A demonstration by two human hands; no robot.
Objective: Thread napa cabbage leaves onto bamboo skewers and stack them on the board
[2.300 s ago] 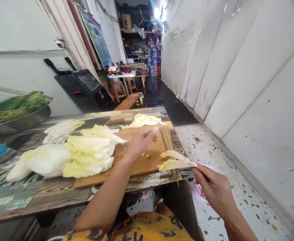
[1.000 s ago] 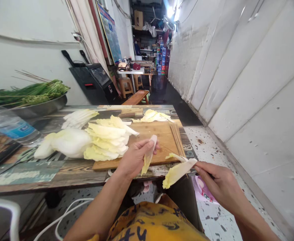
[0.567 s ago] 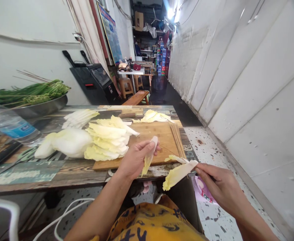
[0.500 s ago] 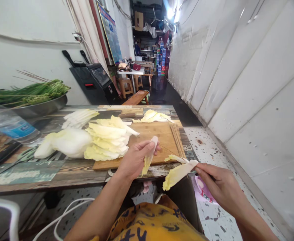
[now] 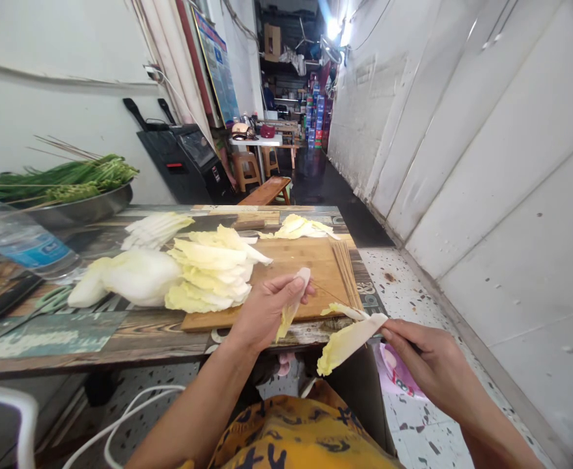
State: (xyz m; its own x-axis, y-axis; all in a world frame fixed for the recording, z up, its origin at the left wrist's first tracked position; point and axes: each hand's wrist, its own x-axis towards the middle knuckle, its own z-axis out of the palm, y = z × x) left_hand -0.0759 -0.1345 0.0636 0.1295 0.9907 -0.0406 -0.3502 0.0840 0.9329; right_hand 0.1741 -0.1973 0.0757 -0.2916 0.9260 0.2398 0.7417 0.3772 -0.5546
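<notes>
Pinched between the thumb and fingers of my left hand [image 5: 271, 306] is a narrow napa cabbage leaf [image 5: 293, 305], pale at its top and yellow below. My right hand [image 5: 420, 355] grips a thin bamboo skewer [image 5: 330, 291] by its near end, with cabbage leaves [image 5: 348, 342] threaded on it close to my fingers. The skewer's far end points at the leaf in my left hand; whether it has pierced that leaf I cannot tell. Both hands are over the front edge of a wooden cutting board [image 5: 310, 260]. A pile of cut cabbage leaves [image 5: 213, 267] lies on its left part.
Bare skewers [image 5: 348, 273] lie along the board's right side. More leaves [image 5: 301, 227] and a knife [image 5: 247, 225] are behind it. To the left are a cabbage piece [image 5: 142, 277], scissors [image 5: 55, 299], a water bottle [image 5: 32, 247] and a metal bowl of greens [image 5: 86, 212].
Almost nothing differs. The leaves on the skewer by my right hand hang very slightly lower, and the whole view has shifted a little.
</notes>
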